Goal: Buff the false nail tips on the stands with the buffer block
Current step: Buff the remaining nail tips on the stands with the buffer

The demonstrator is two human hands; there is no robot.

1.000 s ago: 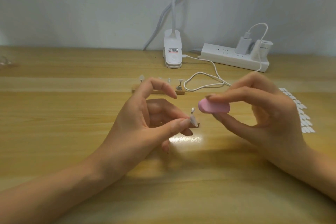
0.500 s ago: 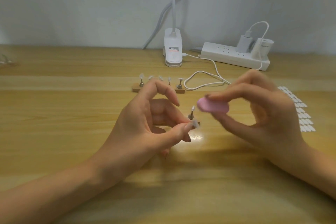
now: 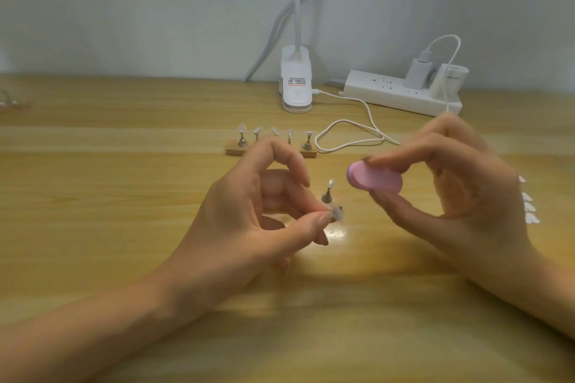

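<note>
Pale wall (image 3: 124,9) runs behind a long wooden counter (image 3: 124,196), where a white power strip (image 3: 401,93) and a clip lamp base (image 3: 296,84) sit at the back edge. A looped white cable (image 3: 348,137) trails forward from them.

Both forearms reach in from the near edge. The right hand (image 3: 466,190) has its fingers clamped on the pink buffer block (image 3: 376,180), thumb below and fingertips on top, holding it above the counter. The hand is slightly blurred. The left hand (image 3: 249,221) has its forefinger arched clear, while the thumb and another finger pinch a small clear nail tip (image 3: 338,214). That tip is held low, just beside the block and a little beneath it, not touching it.

Farther back is a row of stands (image 3: 270,138) on a wooden base, each topped with a tip. A single stand (image 3: 327,191) sits between the hands, and what caps it is too small to tell. Spare tips (image 3: 530,208) lie at the far right, partly behind the right hand.

The step in hand looks like bringing block and tip together. To do it well, hold the tip by its edges so its curved face is exposed. Lay the block's flat side on it and stroke lightly along its length. The tip is thin and slick, so heavy pressure would likely flick it out of the pinch.
</note>
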